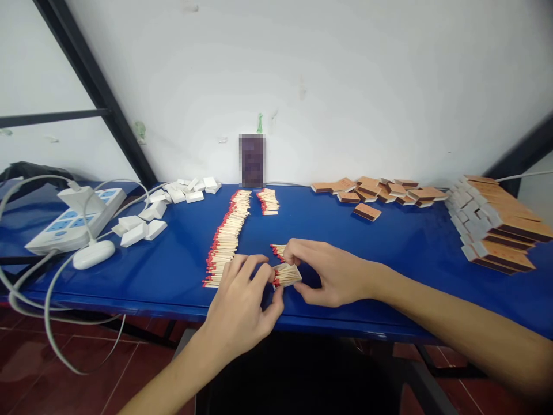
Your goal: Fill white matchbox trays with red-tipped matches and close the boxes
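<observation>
blue desk (173,271) against a white wall (367,86); red tiled floor (121,369) below.

matchbox tray (291,285): at the near side of the desk, between the two hands; open face up, filled with matches. long axis runs roughly left-right, right end set slightly farther from the person. matches inside lie along that axis, red heads at the left end.

left hand (246,294): thumb and fingertips pinching the left end of the tray. right hand (328,274): thumb and bent finger apart, bracketing the right end; cannot tell whether they press on it. cannot tell whether the tray touches the desk.

loose matches (279,252) just behind the tray, heads left, partly hidden by the right hand. long row of matches (228,236) left of it, running away from the person; sticks crosswise, heads left. short match row (269,203) near its far end, heads likewise left.

far left: white trays (194,196) in a loose heap, mixed directions. far right: brown matchbox sleeves (367,212) scattered; stacked matchboxes (514,222) beyond, pale ends facing left.
</observation>
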Demonstrator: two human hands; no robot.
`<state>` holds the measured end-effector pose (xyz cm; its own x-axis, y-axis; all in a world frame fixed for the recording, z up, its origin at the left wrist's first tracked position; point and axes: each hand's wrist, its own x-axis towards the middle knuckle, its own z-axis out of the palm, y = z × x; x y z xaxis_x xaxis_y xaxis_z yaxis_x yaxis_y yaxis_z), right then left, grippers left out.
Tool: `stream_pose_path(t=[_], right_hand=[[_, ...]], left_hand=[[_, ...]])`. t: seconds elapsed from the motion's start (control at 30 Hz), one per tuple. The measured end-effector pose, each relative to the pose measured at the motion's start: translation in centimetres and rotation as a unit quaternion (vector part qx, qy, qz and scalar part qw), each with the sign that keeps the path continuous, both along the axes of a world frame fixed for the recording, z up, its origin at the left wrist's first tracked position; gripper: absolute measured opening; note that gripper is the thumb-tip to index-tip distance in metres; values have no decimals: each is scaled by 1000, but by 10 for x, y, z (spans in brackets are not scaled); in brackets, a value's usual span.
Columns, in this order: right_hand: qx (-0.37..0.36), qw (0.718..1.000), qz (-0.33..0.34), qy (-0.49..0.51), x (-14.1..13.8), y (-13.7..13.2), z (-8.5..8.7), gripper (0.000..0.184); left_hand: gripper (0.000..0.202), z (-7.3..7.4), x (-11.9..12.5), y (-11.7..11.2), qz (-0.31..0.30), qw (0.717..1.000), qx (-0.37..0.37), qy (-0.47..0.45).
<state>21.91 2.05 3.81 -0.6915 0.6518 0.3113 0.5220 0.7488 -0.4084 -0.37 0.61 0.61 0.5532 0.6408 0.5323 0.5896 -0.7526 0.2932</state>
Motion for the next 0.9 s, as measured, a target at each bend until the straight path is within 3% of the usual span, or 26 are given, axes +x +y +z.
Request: stream_pose_path(t=[0.53,0.7,0.9], right_hand=[[-29,999,31,-14,1,3,-1,23],[-29,999,26,16,2,5,0,15],[-39,999,26,14,3,8,1,13]], left_hand=[[14,5,-3,-1,-31,999,-15,40],[22,4,-1,-1,6,1000,-21,15],[15,3,0,-2,-10,999,5,33]])
